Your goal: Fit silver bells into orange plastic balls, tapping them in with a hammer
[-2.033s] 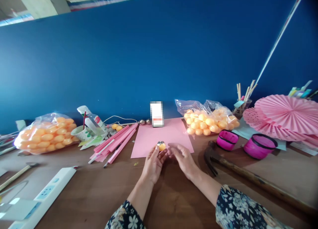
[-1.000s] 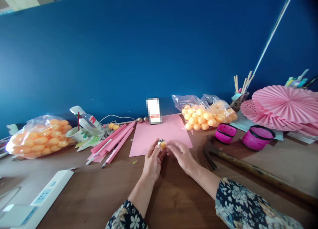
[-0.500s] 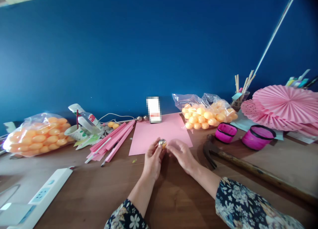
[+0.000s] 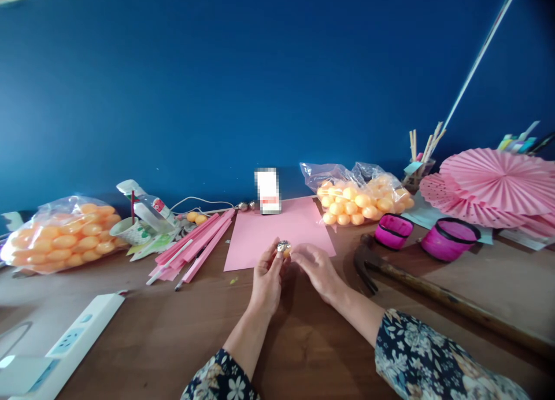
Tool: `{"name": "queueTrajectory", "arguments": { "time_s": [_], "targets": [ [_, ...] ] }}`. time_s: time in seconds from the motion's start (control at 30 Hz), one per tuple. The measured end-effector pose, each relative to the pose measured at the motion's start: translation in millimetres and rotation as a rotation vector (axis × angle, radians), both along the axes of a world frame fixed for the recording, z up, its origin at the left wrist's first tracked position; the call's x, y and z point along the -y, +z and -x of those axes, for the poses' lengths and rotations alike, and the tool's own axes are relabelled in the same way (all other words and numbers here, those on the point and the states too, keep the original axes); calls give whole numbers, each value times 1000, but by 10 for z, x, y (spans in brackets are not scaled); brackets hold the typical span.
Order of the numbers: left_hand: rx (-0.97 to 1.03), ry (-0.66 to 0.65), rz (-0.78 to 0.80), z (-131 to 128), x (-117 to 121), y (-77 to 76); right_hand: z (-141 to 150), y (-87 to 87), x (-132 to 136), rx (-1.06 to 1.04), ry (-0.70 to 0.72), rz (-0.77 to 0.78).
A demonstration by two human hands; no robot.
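My left hand [image 4: 266, 281] pinches a small orange ball with a silvery cap [image 4: 284, 248] between thumb and fingertips, over the near edge of a pink paper sheet [image 4: 273, 229]. My right hand [image 4: 318, 268] lies just to the right of the ball, fingers curved and fingertips close to it; whether they touch it I cannot tell. Both forearms wear floral sleeves and rest over the brown wooden table [image 4: 173, 336].
Bags of orange balls lie at the left [image 4: 58, 233] and back right [image 4: 362, 200]. Pink paper strips [image 4: 195, 244], a hammer [image 4: 433, 296], two pink cups [image 4: 448, 239], pink paper fans [image 4: 494, 186], a white power strip [image 4: 73, 339] and a paper cup [image 4: 130, 231] surround the sheet.
The ball has been turned in my left fingers, so its silvery cap now shows on top. My right fingertips moved in close to it. The view shifted slightly.
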State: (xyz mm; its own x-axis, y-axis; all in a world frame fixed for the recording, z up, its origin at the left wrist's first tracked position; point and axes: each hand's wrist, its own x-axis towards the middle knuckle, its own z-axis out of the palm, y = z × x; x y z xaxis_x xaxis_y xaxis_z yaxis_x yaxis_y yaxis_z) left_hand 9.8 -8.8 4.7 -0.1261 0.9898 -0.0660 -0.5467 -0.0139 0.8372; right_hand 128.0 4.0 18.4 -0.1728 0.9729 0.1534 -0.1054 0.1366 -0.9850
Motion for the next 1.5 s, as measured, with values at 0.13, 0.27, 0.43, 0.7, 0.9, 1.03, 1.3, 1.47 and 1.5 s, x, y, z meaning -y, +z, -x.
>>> {"name": "queueTrajectory", "arguments": {
  "time_s": [0.13,0.27,0.43,0.7,0.9,1.03,1.3,1.47,1.5],
  "targets": [
    [-14,-6,-10,2,5,-6,-3,0,-5,15,4,8],
    [-35,-11,-14,6,8,-7,-2,2,-7,11,1,6],
    [-52,-13,-42,5,6,-24,-8,-21,-20,-4,17,10],
    [-56,-21,-57,19,0,-33,2,-23,-25,-18,25,25],
    [-13,-19,-28,5,9,1,-4,-11,-27,9,22,33],
    [-23,-17,-30,9,7,-7,-8,-19,-26,19,19,27],
    [-37,-14,-51,8,0,-29,-16,-19,-20,19,25,25],
    [-26,-14,-47,1,6,-16,-17,-31,-21,6,32,25],
    [-23,-12,-46,1,7,-14,-17,-32,-22,7,32,26]
  ]
}}
